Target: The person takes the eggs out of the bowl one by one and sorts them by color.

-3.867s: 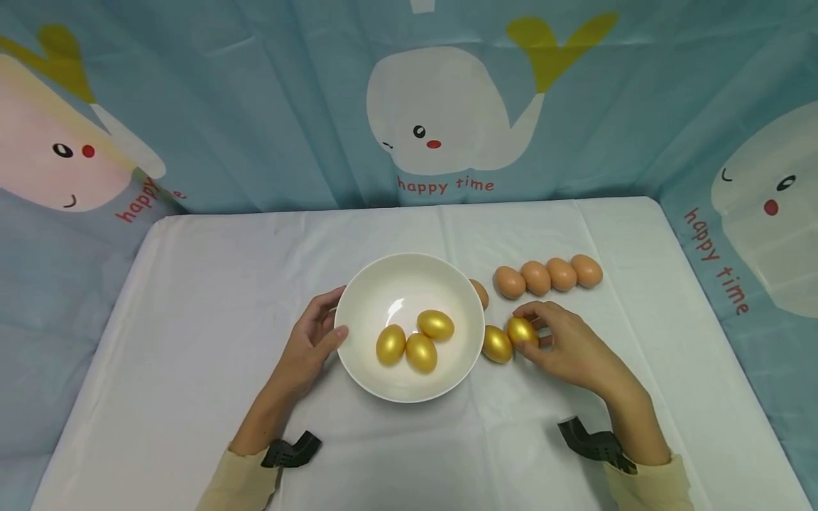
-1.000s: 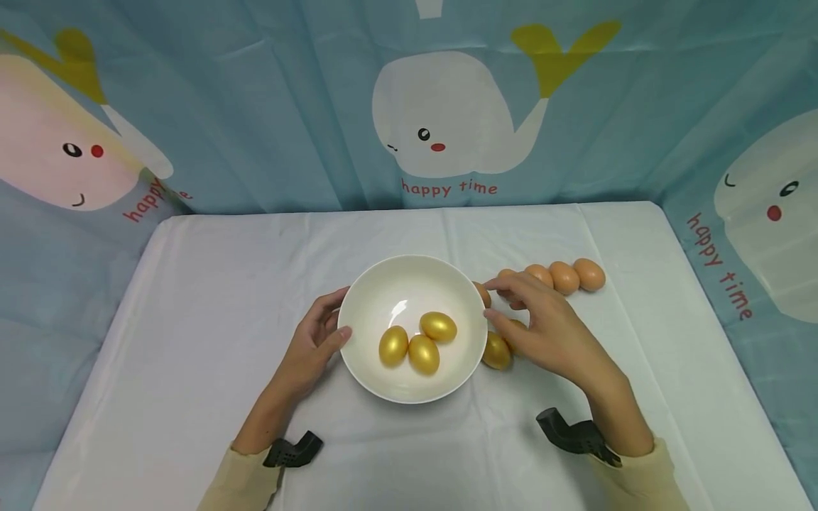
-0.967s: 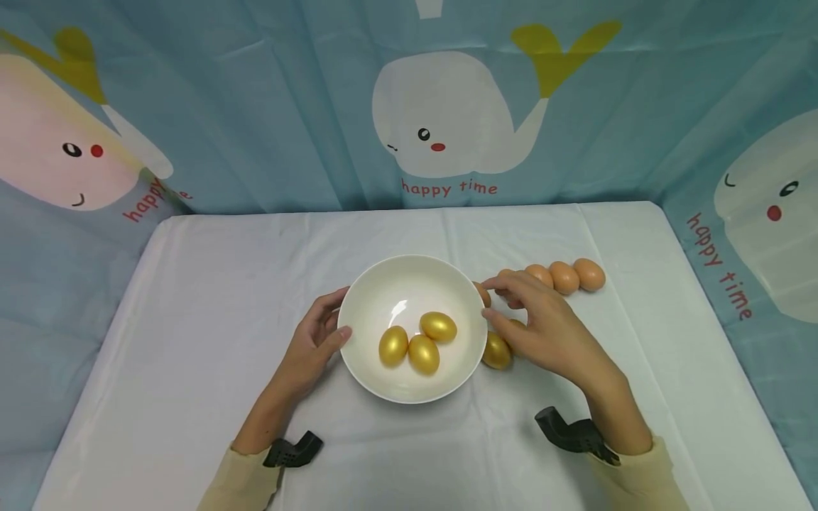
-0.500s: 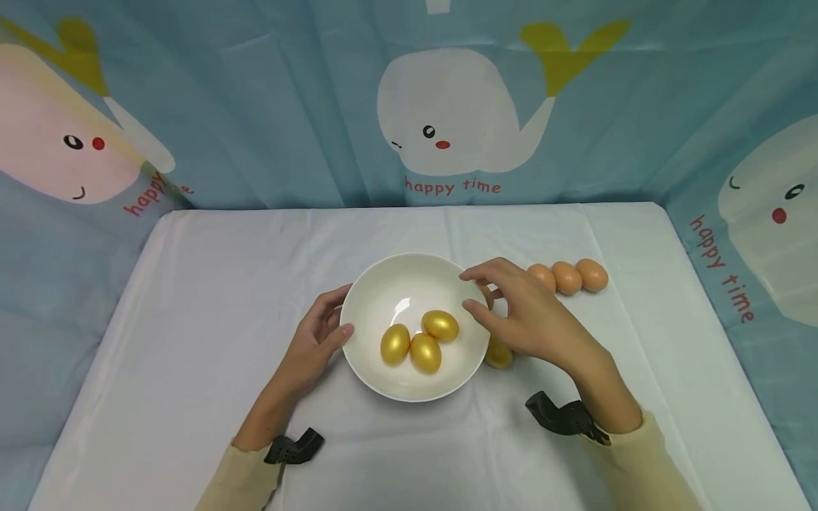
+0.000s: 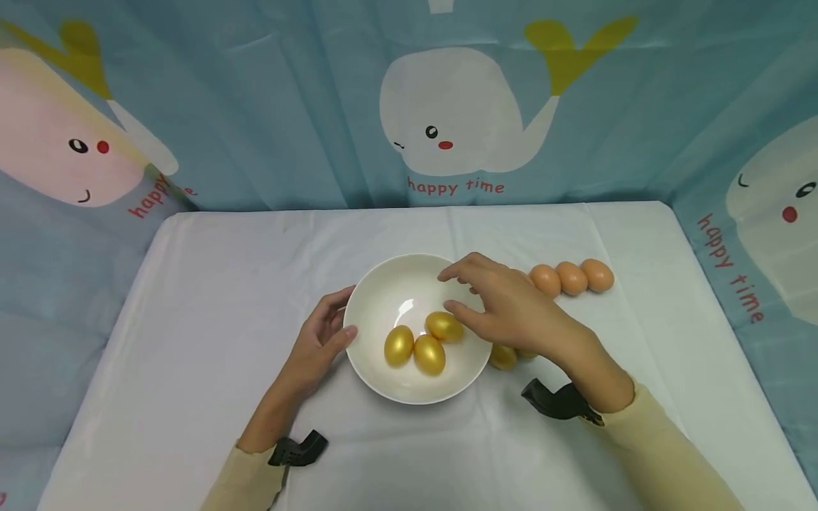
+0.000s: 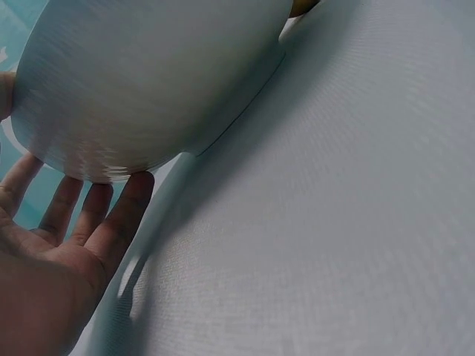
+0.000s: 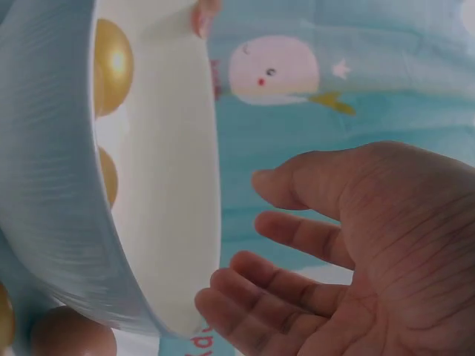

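Right hand over the bowl of golden eggs
Left hand grips its side, likely to steady it; right fingers, loosely parted, hold nothing.

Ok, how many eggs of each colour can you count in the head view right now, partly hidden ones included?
Shiny gold oval eggs: 5 (3 inside the round white bowl, 2 outside)
Brown oval eggs: 4
Total: 9 visible
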Tool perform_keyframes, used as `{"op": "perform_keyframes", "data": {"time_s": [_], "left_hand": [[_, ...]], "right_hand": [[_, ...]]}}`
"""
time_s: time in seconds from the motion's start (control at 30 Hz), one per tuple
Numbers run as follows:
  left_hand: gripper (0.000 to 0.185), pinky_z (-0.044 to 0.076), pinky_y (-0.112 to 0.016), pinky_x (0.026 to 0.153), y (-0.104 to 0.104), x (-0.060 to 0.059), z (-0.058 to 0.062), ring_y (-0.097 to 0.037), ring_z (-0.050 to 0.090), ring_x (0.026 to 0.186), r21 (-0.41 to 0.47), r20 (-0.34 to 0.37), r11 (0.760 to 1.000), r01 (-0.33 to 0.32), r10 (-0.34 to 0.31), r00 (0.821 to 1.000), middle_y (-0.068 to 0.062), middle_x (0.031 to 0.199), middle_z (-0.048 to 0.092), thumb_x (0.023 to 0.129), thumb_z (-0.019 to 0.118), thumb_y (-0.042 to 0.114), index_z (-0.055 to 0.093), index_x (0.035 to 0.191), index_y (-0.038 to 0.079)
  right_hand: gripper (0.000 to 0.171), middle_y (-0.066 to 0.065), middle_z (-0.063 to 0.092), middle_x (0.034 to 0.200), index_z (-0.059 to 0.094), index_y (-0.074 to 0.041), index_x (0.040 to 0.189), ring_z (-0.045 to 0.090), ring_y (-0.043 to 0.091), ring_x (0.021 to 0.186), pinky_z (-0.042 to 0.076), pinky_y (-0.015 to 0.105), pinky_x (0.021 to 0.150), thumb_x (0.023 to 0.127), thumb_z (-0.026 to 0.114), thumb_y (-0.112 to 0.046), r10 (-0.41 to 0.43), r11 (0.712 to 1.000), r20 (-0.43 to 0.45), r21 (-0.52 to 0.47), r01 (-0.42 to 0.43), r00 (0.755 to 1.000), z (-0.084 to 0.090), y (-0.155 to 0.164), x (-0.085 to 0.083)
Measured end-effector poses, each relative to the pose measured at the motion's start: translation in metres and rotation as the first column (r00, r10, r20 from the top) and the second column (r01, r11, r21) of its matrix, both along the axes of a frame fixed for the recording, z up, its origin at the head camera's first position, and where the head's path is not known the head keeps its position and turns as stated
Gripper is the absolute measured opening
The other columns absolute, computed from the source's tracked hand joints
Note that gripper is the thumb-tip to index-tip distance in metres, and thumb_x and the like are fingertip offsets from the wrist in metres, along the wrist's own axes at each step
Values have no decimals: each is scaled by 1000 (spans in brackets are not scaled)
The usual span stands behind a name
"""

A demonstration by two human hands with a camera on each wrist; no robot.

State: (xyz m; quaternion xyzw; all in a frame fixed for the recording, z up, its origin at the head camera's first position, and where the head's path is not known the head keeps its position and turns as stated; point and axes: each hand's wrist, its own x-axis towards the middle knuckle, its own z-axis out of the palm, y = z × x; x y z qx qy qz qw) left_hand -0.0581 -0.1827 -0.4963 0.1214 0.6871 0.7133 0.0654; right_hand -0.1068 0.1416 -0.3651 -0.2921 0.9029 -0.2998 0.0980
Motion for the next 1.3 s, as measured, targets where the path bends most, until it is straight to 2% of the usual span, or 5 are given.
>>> {"op": "perform_keyframes", "data": {"time_s": [0.2, 0.47, 0.93, 1.17, 1.3], "left_hand": [[62, 59, -21, 103, 0, 1, -1, -7, 58, 138, 8, 1, 1000, -6, 6, 1000, -1, 155, 49, 101, 57, -3, 38, 160, 4], [62, 57, -21, 106, 3, 2, 0, -6, 57, 139, 25, 6, 1000, -5, 5, 1000, 1, 155, 49, 101, 57, -4, 38, 160, 4], [62, 56, -21, 107, 3, 1, 1, -5, 55, 142, -9, -2, 1000, -11, 11, 1000, -2, 158, 48, 101, 59, -3, 39, 159, 5], [61, 56, -21, 107, 3, 1, 3, -3, 54, 142, -29, -3, 1000, -8, 8, 1000, -11, 161, 45, 102, 59, -2, 38, 159, 4], [61, 56, -21, 107, 2, 2, 3, -4, 55, 142, -26, -5, 1000, -9, 9, 1000, -12, 162, 44, 102, 59, -2, 38, 159, 3]], "right_hand": [[39, 10, 66, 132, 66, -10, 137, 68, 22, 96, 60, 40, 89, 101, 68, -25, 92, 988, -3, 121, -91, 996, 5, -14, -10], [38, 12, 66, 121, 66, -9, 134, 63, 22, 90, 58, 36, 83, 99, 69, -20, 211, 932, 15, 299, -206, 977, 9, -34, -16], [29, 10, 65, 102, 71, -9, 122, 58, 21, 83, 53, 32, 79, 94, 68, -14, 296, 873, 50, 390, -292, 954, -6, -46, -19], [11, 5, 57, 89, 68, -11, 105, 50, 21, 72, 42, 28, 66, 94, 67, -15, 285, 835, 140, 451, -317, 948, -6, -49, -21], [16, 2, 54, 91, 65, -15, 111, 51, 21, 73, 41, 29, 62, 95, 68, -19, 262, 811, 185, 490, -320, 947, -8, -52, -21]]}}
